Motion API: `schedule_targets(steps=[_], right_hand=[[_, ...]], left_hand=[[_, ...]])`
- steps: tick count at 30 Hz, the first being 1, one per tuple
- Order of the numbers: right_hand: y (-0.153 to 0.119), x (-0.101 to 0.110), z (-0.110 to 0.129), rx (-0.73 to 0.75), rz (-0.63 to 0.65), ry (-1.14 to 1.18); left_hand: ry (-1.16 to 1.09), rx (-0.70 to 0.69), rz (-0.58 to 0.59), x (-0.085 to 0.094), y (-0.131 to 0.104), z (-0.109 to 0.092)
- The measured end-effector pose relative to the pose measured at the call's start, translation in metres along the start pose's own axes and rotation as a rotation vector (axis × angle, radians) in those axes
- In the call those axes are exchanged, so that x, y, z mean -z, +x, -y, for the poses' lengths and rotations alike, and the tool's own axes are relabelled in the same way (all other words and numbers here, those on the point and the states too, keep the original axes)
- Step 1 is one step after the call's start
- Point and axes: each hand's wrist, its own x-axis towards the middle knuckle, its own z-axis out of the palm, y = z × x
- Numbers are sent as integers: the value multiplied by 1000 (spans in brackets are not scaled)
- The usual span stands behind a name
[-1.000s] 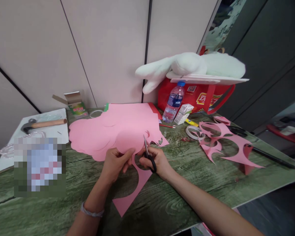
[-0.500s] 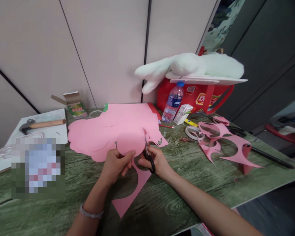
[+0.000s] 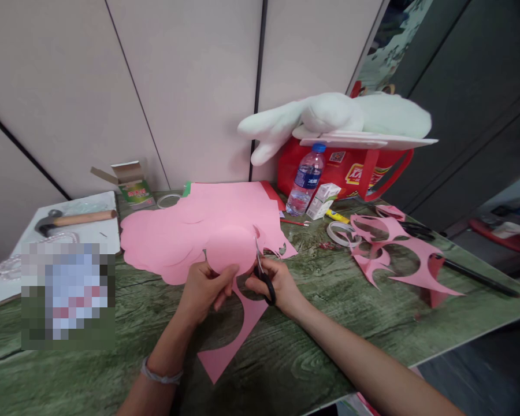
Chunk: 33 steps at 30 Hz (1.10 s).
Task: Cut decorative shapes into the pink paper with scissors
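Pinching pink paper (image 3: 225,242), left hand (image 3: 205,289) fingers beside scissors (image 3: 262,274).

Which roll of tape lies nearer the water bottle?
The tape roll right of the water bottle, beside the pink paper scraps. The other roll lies farther off, left of the pink sheet, by the small green box.

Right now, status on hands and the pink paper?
Left hand pinching pink sheet. Right hand working scissors, blades in the paper. Pink offcuts lie apart, right side.
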Motion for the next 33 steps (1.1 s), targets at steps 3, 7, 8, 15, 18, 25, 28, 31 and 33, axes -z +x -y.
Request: schedule_targets(steps=[3, 7, 8, 15, 18, 25, 28, 31, 33], right_hand=[[0, 0, 1, -28, -13, 14], [0, 0, 1, -56, -20, 11], [0, 0, 2, -59, -19, 8], [1, 0, 3, -67, -25, -9], [0, 0, 3, -66, -18, -26], [0, -1, 8, -68, -11, -24], [0, -2, 9, -80, -26, -6], [-1, -2, 9, -107, -22, -2], [-2, -1, 9, -116, -17, -6]], left_hand=[[5, 0, -20, 0, 0, -1], [33, -17, -45, 0, 0, 1], [35, -19, -52, 0, 0, 1], [20, -28, -70, 0, 1, 1], [26, -36, -62, 0, 0, 0], [35, -71, -80, 1, 3, 2], [36, -82, -98, 1, 3, 4], [29, -113, -131, 1, 3, 5], [21, -125, -150, 0, 3, 4]])
